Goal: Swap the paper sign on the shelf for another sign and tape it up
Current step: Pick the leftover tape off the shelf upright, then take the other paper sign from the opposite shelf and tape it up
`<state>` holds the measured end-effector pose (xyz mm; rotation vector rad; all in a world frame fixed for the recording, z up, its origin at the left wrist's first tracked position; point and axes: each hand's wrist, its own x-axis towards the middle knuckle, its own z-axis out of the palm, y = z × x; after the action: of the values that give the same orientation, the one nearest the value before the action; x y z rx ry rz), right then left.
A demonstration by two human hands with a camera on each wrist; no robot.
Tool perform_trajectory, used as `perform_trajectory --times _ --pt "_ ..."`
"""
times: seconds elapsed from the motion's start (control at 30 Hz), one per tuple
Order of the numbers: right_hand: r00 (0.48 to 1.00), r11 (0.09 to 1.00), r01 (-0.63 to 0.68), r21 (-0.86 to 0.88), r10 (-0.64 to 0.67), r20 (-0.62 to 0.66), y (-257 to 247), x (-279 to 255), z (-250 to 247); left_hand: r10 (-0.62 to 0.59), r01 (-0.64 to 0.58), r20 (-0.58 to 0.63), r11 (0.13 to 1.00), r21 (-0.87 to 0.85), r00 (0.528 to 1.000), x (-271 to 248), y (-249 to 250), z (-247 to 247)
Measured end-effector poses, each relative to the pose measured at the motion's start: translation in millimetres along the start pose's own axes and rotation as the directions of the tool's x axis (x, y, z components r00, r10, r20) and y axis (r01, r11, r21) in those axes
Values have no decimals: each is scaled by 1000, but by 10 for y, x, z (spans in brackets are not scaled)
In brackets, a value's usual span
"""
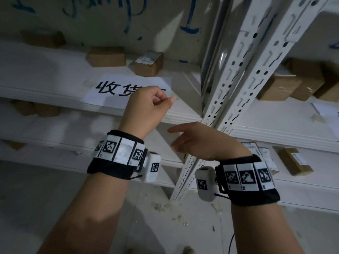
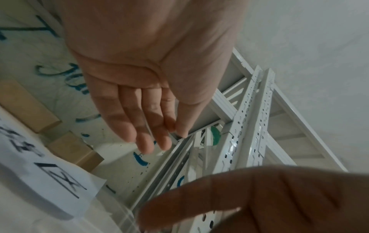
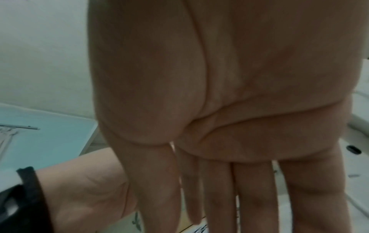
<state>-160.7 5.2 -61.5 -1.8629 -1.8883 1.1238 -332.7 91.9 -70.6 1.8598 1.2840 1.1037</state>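
Warehouse aisle, mid-job: a worker is standing at a white shelf w/ both wrists strapped in marker bands. A paper sign, printed in big black characters, is lying flat on the shelf deck near the right upright, its right end partly hidden behind the left hand.

That hand is hovering just over the sign's right edge. From above it is looking curled, thumb tip toward the fingers; the wrist cam is showing the fingers fairly straight, thumb close. A faint clear strip seems to be trailing near the bottom of that view, poss. tape, but it's too faint to call, so I can't tell whether the hand is pinching anything.

The right hand is hanging lower, just right of the left, in front of the upright, fingers relaxed and spread, holding nothing.

Progress, as a judgement: a sign is on the shelf, but whether it's the old one or the replacement isn't readable. No second sheet or tape roll is in sight. If tape is indeed in play, taping down is prob. the step in hand. Cardboard boxes are sitting behind the sign.
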Motion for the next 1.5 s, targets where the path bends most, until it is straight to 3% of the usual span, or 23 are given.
perform_trajectory --times 0.1,0.17,0.33,0.47,0.7,0.97,1.2,1.5 --pt "982 997 -39 -64 26 -189 14 -108 -154 85 -85 -24 996 10 996 -17 198 131" --pt "938 995 -51 -80 20 -345 19 -213 -272 148 -148 -15 989 -17 989 -45 371 248" --pt "718 998 -59 -36 17 -696 175 -555 -506 280 -268 98 956 -122 955 -157 791 650" --pt "537 995 -94 -19 34 -843 373 -920 -635 335 -302 211 937 -176 918 -302 1083 1050" --pt "315 985 -143 92 133 -940 1025 -1670 -917 420 -366 363 907 -209 832 -633 1648 1908" --pt "87 963 -165 211 227 -970 2280 -2717 -1485 471 -423 483 881 -212 738 -1009 2549 3235" --pt "-39 932 -153 329 327 -944 3290 -3367 -1856 471 -460 572 870 -176 671 -1241 3092 4343" --pt "-65 894 -169 415 410 -910 4181 -3335 -2371 496 -475 605 854 -212 623 -1006 3372 5462"
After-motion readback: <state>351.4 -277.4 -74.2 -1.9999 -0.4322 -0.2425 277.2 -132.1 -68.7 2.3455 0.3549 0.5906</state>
